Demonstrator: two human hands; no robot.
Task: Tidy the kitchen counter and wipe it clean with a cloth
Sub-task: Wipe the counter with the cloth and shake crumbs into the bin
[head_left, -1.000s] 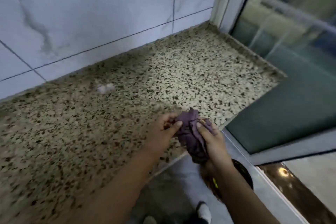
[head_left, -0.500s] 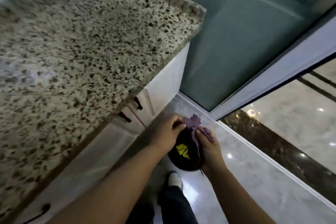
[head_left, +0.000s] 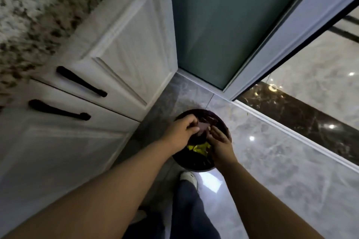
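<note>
Hands: both are held over the open mouth of a dark round bin (head_left: 219, 120) on the floor, with a purple cloth (head_left: 261, 127) between them.
Left hand (head_left: 181, 134): fingers curl around the left edge of the cloth and grip it.
Right hand (head_left: 218, 139): palm faces the cloth, fingers fairly straight and pressed against its right side; whether they close on it cannot be told.
Cloth position: bunched into a small wad, directly above the bin opening, at the far side of the mouth; no clear long axis shows.
Key relation: cloth sits straight over the bin, so anything shaken or brushed off it would likely fall inside. Both hands touch it; the left has the firmer hold.
Bin contents: yellow scraps (head_left: 198, 147) lie inside, below and nearer than the cloth.
Counter (head_left: 29, 15): speckled stone, far left and above the hands, well apart from the cloth; blurred.
Cabinet front (head_left: 120, 48): white panels under the counter, left of the bin.
Count, cloths: one.
Count, bins: one.
Count, hands: two.
Count, black handles (head_left: 81, 81): two, on the cabinet front.
Count, shoes (head_left: 188, 177): one white shoe visible, near side of the bin.
Judged step: clearing debris from the cloth into the bin; wiping would resume at the counter afterwards.
</note>
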